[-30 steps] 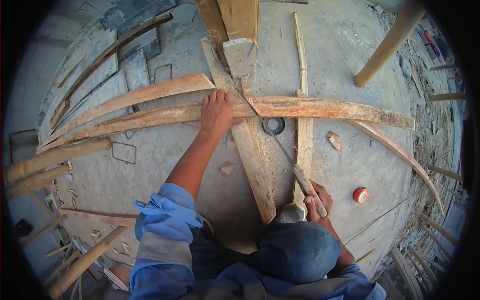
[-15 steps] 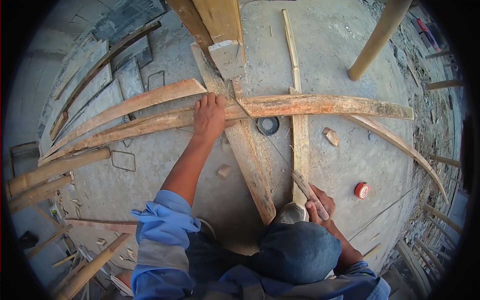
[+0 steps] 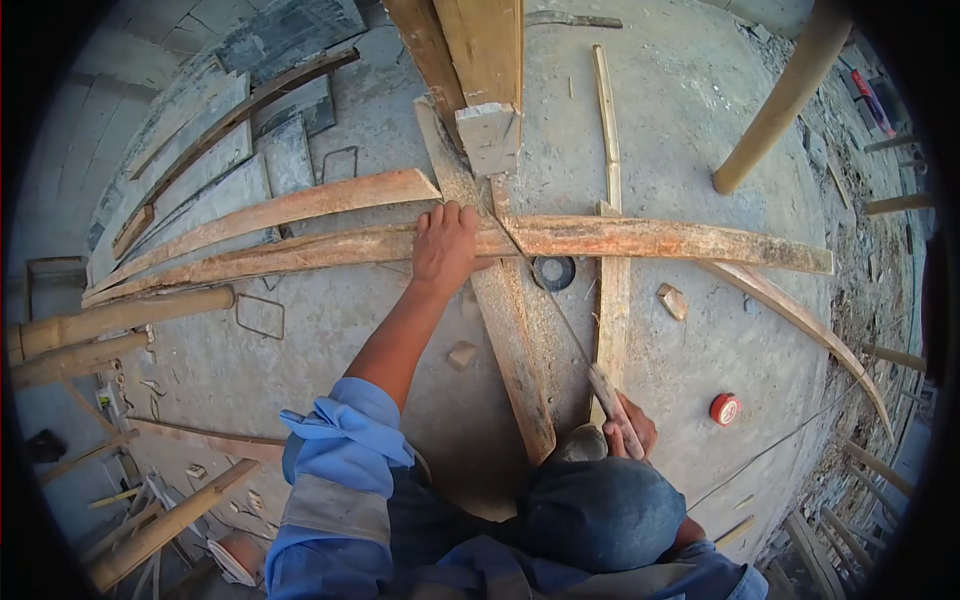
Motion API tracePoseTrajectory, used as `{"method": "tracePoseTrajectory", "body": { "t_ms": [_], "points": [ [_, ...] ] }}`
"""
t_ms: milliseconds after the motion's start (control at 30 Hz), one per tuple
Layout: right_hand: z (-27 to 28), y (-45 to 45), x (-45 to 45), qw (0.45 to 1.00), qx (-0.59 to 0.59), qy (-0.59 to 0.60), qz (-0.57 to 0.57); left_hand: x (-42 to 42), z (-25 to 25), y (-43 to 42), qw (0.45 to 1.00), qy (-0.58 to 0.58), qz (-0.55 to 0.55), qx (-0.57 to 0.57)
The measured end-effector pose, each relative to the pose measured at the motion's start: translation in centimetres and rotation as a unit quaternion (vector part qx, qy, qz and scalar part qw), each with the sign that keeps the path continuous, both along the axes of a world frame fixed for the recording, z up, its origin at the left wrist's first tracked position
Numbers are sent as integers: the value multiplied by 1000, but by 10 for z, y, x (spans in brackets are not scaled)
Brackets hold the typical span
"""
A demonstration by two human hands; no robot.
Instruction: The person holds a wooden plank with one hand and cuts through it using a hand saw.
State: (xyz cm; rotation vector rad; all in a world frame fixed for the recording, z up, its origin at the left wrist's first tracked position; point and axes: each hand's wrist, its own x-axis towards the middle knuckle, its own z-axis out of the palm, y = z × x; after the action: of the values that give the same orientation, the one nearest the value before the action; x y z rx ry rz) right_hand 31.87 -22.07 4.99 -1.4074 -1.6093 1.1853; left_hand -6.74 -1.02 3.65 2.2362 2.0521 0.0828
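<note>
A long curved wooden plank (image 3: 660, 238) lies crosswise over a straight board (image 3: 510, 350) and a narrower wooden strip (image 3: 613, 300). My left hand (image 3: 446, 245) presses down on the plank, fingers wrapped over its far edge. Just right of it, a thin saw blade, seen nearly edge-on, crosses the plank at a slant. Sawdust lies around that spot. My right hand (image 3: 635, 428), beside my right knee, is closed round the wooden handle of the saw (image 3: 617, 412). Part of that hand is hidden behind the handle and knee.
A wooden post (image 3: 483, 60) stands behind the plank, with another round post (image 3: 775, 110) at the right. On the concrete floor are a red tape measure (image 3: 724, 408), a black ring-shaped object (image 3: 567, 280) and wood offcuts (image 3: 672, 301). Bamboo poles (image 3: 130, 312) lie at the left.
The whole view has shifted, so the scene sits lower and further right. Relative to the plank, the saw handle and right hand have moved slightly left. The left hand stays on the plank.
</note>
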Motion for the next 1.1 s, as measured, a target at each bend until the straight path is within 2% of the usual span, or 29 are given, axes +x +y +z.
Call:
{"method": "tracePoseTrajectory", "body": {
  "t_ms": [67,133,200,300,367,400,467,567,600,700,800,867,900,967,1033,1100],
  "points": [
    [-19,61,-42,990,132,-4,52,2,-3,-5,1000,-2,3,-6],
    [-34,130,-114,984,159,75,24,1,-4,1,1000,7,3,17],
    [-10,166,-147,983,140,114,21,0,3,8,1000,5,-3,12],
    [-20,128,-108,989,102,97,37,1,-1,4,1000,6,-14,14],
    [-19,71,-51,991,130,30,31,-2,-2,1,1000,7,-6,15],
    [-14,36,-21,998,39,50,17,-1,-2,-2,1000,7,0,15],
    [-17,-13,15,995,-23,94,-16,1,-1,0,1000,11,1,14],
    [-13,49,-41,994,91,55,10,3,-1,1,1000,17,8,5],
    [-38,85,-77,987,152,48,15,5,0,5,1000,12,9,12],
    [-24,158,-146,988,91,124,-6,-4,4,12,999,14,-10,32],
    [-23,126,-114,993,65,99,23,-5,-1,0,999,15,-33,36],
    [-27,77,-60,991,125,44,35,-4,5,13,999,9,-30,26],
    [-28,49,-33,992,97,73,21,-2,3,3,1000,2,-17,6],
    [-10,13,5,998,28,47,24,-1,3,6,1000,8,-6,1],
    [-7,18,-5,997,-9,71,7,1,-1,1,1000,15,-3,0],
    [-33,68,-49,990,127,51,30,2,0,6,1000,15,1,14]
  ]
}}
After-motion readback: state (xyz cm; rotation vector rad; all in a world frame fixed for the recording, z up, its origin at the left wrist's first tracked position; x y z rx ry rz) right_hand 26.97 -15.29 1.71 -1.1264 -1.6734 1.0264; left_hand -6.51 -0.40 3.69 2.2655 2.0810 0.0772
